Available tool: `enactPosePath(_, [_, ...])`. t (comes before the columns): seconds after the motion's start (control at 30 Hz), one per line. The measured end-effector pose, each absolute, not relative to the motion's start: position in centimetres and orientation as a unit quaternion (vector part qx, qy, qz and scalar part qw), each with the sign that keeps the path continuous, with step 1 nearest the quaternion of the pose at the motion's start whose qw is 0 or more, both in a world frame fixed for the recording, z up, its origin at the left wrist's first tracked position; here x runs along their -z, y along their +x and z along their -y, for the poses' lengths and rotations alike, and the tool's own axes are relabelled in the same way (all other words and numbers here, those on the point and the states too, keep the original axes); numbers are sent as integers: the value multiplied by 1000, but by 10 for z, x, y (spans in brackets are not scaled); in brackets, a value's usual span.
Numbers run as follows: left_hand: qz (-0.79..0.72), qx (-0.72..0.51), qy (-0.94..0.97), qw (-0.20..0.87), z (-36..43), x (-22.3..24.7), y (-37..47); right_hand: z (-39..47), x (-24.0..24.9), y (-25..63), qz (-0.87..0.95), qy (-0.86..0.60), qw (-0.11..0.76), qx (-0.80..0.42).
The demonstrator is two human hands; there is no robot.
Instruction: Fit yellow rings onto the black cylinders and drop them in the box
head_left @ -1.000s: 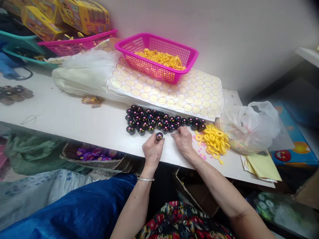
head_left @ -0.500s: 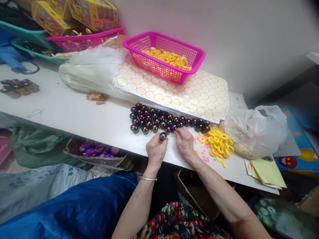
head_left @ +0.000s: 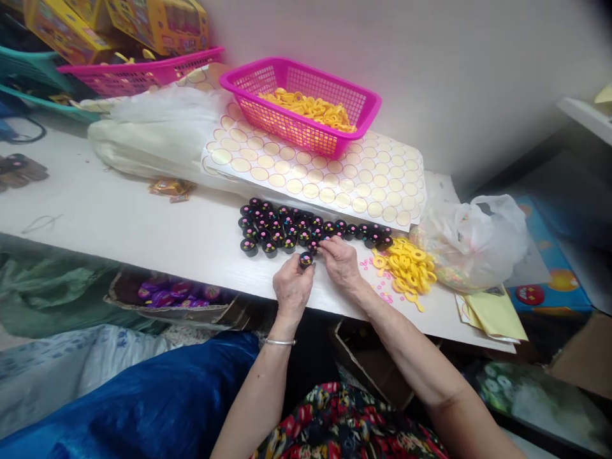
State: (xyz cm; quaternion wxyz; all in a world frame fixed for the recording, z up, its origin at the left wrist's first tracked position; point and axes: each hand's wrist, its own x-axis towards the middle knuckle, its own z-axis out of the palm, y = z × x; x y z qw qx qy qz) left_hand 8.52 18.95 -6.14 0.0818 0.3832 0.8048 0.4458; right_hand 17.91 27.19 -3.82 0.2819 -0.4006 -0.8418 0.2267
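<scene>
Between the thumb and fingers of my left hand is a small round black container, upright, with pink and other coloured bits showing in its top. My right hand is closed in a pinch just right of it, fingertips at the front edge of a cluster of similar black containers. Whatever those fingertips hold, if anything, is hidden. Right of this hand lie scattered small pink pieces and a heap of yellow ring-ended pieces.
A pink basket of yellow pieces stands on sheets of round stickers behind the cluster. A filled clear plastic bag sits at the right. White plastic sheeting and a small orange packet lie left.
The view has swung a little to the right, so things appear farther left. My right fingertips have shifted slightly left, closer to the nearest black containers. My left hand keeps its container.
</scene>
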Motion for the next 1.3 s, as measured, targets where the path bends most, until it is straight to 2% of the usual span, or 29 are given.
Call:
enactPosePath(0.13, [-800, -453, 383, 86, -190, 63, 86, -278, 31, 195, 803, -404, 365, -240])
enactPosePath(0.2, [-799, -454, 384, 87, -190, 62, 86, -279, 30, 204, 789, -426, 376, -234])
enactPosePath(0.43, [-808, -449, 373, 78, -191, 61, 86, -264, 43, 207, 820, -437, 294, -224])
enactPosePath(0.57, [-795, -447, 403, 74, -190, 63, 85, -260, 37, 203, 808, -497, 238, -209])
enactPosePath(0.8, [-716, -432, 532, 133, -191, 72, 77, -254, 28, 268, 767, -609, 162, -123])
enactPosePath(1.03, [-660, -420, 586, 214, -196, 66, 95, -252, 32, 275, 789, -606, 65, -79])
enactPosePath(1.3, [-675, -384, 605, 175, -198, 69, 116, -264, 33, 273, 832, -552, 24, -38])
